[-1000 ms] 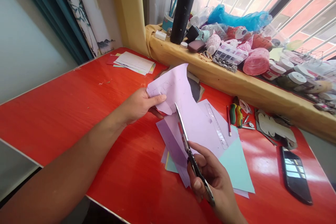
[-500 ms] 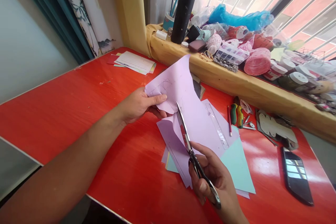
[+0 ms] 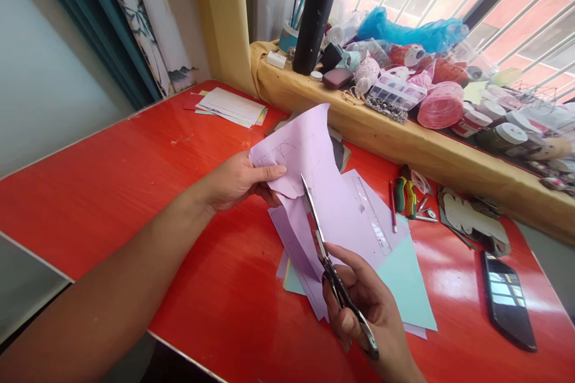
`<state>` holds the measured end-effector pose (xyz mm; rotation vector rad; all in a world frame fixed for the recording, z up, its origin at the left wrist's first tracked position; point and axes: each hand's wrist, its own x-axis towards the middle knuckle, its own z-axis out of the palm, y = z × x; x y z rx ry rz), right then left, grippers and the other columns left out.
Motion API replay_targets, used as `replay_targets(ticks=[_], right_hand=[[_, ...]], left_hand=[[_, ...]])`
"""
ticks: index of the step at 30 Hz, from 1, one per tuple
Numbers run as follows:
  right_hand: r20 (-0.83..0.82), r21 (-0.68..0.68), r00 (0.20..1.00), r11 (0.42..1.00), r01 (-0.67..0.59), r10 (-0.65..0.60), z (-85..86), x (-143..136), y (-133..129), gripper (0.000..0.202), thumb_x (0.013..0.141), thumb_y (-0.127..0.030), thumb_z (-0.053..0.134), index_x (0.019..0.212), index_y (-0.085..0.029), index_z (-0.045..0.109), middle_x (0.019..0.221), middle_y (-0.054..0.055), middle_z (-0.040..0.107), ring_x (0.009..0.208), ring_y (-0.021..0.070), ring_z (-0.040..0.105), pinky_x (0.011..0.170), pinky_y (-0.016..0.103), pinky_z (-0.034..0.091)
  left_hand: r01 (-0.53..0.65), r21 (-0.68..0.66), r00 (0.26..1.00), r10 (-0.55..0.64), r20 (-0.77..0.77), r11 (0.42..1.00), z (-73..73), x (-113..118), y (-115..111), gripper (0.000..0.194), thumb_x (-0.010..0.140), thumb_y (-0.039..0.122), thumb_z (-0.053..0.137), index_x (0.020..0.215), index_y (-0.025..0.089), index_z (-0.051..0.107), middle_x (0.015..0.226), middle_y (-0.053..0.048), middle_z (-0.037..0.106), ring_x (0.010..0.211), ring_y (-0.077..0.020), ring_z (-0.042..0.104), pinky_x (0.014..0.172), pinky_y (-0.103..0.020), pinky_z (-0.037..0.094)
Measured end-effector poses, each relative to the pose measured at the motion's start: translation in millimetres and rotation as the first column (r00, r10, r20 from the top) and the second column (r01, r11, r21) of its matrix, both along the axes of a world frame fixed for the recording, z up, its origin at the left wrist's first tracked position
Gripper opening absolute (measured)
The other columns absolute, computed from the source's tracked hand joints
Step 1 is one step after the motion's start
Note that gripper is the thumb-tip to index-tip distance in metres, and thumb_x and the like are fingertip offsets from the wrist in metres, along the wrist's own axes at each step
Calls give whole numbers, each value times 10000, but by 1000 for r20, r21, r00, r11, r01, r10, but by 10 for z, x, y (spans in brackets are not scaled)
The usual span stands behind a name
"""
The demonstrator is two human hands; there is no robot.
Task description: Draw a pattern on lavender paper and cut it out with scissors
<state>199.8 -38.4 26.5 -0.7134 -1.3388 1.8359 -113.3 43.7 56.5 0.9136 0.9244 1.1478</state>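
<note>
Pinched between the thumb and fingers of my left hand is a sheet of purple paper, raised above the table and curled, with pencil lines near its left edge. A cut runs into its lower side. My right hand grips the handles of a pair of scissors; the blades point up and away, with the upper blade over the paper by the cut. Below lie more purple sheets and a light green sheet. A clear ruler rests on the purple paper to the right.
On the red table are a pencil, pliers, a grey-white cutout, a phone and a paper stack. A black flask and many craft supplies crowd the windowsill.
The purple sheet has tilted and sunk slightly, and its cut flap has shifted below my left hand. My right hand and the scissors stay nearly in place.
</note>
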Motion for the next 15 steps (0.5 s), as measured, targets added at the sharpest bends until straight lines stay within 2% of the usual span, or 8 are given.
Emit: replay_targets(ticks=[15], right_hand=[[24, 29, 1000, 999, 18, -18, -11, 10, -8, 630, 995, -517, 864, 1565, -323, 677, 736, -52, 547, 460, 65, 360, 390, 167, 339]], left_hand=[[21, -20, 1000, -21, -1, 1000, 11, 12, -14, 365, 799, 440, 997, 869, 126, 824, 755, -116, 828, 621, -233, 792, 594, -308, 691]])
